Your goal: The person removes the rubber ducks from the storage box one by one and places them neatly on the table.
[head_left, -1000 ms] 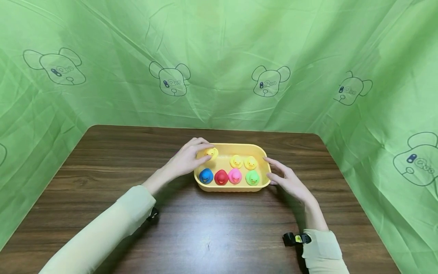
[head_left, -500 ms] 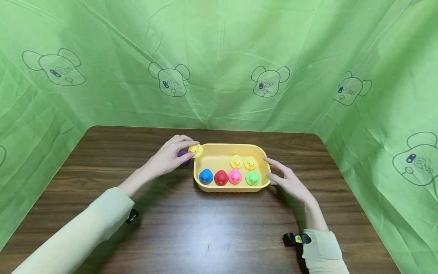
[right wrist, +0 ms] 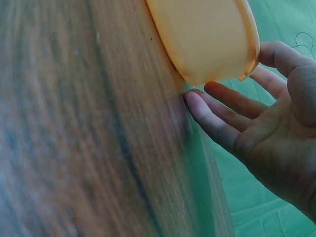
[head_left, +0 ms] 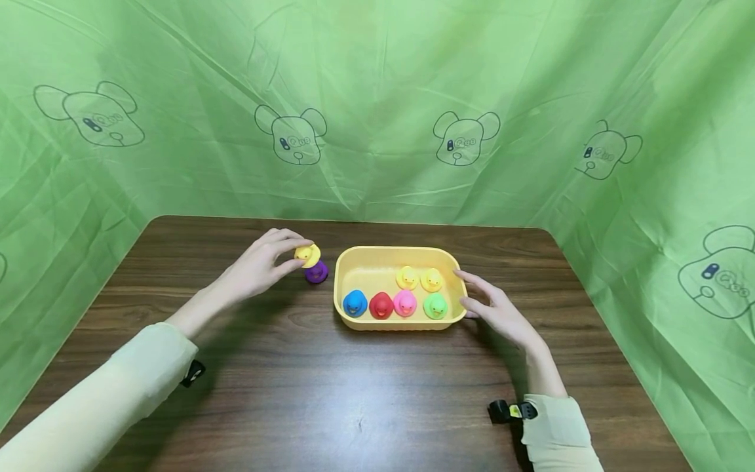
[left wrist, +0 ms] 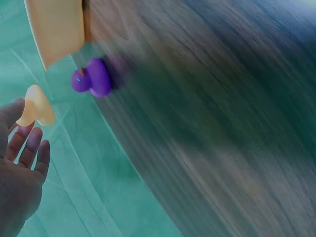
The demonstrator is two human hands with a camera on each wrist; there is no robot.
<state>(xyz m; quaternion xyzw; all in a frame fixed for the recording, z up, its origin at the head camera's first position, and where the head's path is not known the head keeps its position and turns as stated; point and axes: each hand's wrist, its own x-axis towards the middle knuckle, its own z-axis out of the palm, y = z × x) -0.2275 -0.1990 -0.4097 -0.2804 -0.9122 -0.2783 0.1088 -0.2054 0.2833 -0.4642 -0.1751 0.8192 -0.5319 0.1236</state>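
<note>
My left hand pinches a yellow rubber duck between thumb and fingers, left of the yellow basket. In the left wrist view this duck is held off the table, apart from the purple rubber duck. That purple duck stands on the table beside the basket. Relaxed, nearly straight fingers of my right hand rest against the basket's right end; the right wrist view shows them at its outer wall.
Inside the basket, two yellow ducks sit behind a front row of blue, red, pink and green ducks. Green cloth hangs around the brown wooden table.
My left hand has lifted the yellow duck out of the basket's left back corner and carried it left, past the rim. The right hand and the basket have stayed in place.
</note>
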